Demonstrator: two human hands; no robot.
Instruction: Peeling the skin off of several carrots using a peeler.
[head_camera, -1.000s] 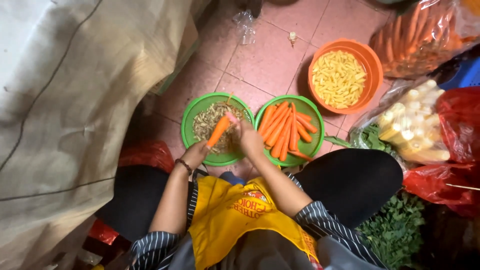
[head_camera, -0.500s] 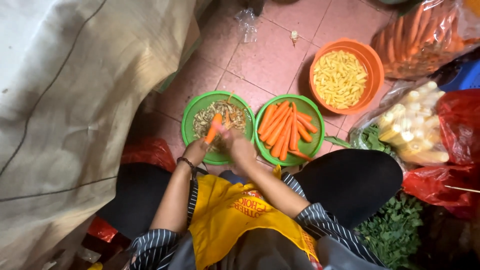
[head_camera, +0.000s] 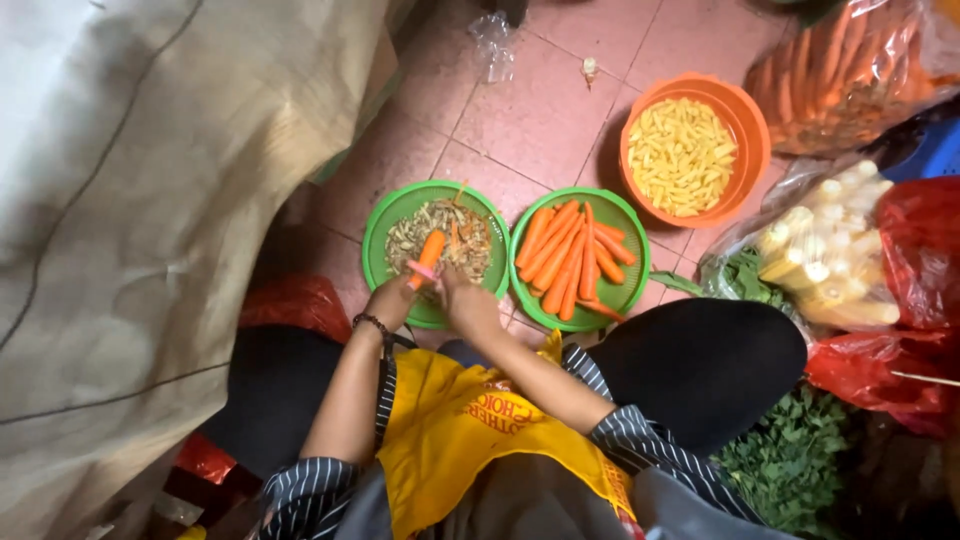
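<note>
My left hand (head_camera: 390, 300) grips an orange carrot (head_camera: 430, 250) by its lower end, holding it over a green bowl (head_camera: 385, 225) full of peelings. My right hand (head_camera: 468, 305) holds a small pink peeler (head_camera: 421, 269) against the carrot. Just to the right stands a second green bowl (head_camera: 628, 300) with several peeled carrots (head_camera: 570, 255) lying in it. I sit low with a yellow apron over my lap and both knees spread either side.
An orange bowl (head_camera: 745, 125) of pale yellow cut pieces sits on the pink tiled floor. Bags hold carrots (head_camera: 850, 70), baby corn (head_camera: 830, 250) and leafy greens (head_camera: 790, 460); red plastic bags (head_camera: 920, 250) lie at right. A big pale sack (head_camera: 150, 200) fills the left.
The carrot has dropped lower over the peelings bowl and my right hand has drawn back down along it towards my body.
</note>
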